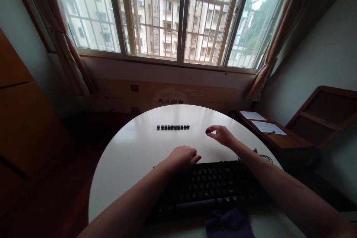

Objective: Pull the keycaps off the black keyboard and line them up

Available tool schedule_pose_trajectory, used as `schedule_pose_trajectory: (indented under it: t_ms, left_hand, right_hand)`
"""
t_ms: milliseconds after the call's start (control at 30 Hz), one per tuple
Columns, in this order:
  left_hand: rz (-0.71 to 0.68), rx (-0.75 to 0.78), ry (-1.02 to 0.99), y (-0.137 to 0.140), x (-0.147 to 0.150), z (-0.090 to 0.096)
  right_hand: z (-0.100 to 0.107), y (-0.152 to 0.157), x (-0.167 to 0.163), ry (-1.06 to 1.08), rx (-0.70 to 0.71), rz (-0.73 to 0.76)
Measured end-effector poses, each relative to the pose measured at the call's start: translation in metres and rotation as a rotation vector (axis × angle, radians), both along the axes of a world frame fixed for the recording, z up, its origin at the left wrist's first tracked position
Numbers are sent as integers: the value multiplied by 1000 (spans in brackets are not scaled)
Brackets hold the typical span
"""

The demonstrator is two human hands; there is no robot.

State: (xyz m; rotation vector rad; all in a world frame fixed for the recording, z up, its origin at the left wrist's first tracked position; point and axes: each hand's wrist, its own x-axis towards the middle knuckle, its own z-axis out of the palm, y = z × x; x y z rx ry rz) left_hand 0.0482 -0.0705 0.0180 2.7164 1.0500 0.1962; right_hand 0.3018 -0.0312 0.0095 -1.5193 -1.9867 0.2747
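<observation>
My right hand (221, 134) is above the right side of the white table, pinching a small black keycap (206, 132) between thumb and fingertips. To its left, several black keycaps (172, 127) stand in a straight row. My left hand (184, 157) is at the upper edge of a black keyboard (206, 184), back of the hand up and fingers curled in. Whatever it may hold is hidden under it. Both forearms cover parts of the keyboard.
A purple cloth (228, 224) lies at the near edge, below the keyboard. A dark cable (264, 158) coils at the right on the round white table (117, 163). Papers (269, 127) and a pen (271, 132) lie on a brown side table. A barred window is ahead.
</observation>
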Motion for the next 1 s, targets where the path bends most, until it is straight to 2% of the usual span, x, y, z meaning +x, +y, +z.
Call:
schedule_pose_trajectory:
  t_ms: [200, 400, 567, 1000]
  left_hand:
    - [-41, 25, 75, 0, -1, -3]
    - [-44, -9, 82, -1, 0, 2]
    - [-63, -3, 70, 0, -1, 0]
    - [-66, -40, 64, -2, -1, 7]
  right_hand:
    - [-10, 75, -11, -27, -310, 10]
    - [-14, 122, -37, -43, -510, 53]
    - [-21, 134, -40, -45, -571, 63]
    - [-27, 134, -37, 22, -560, 68]
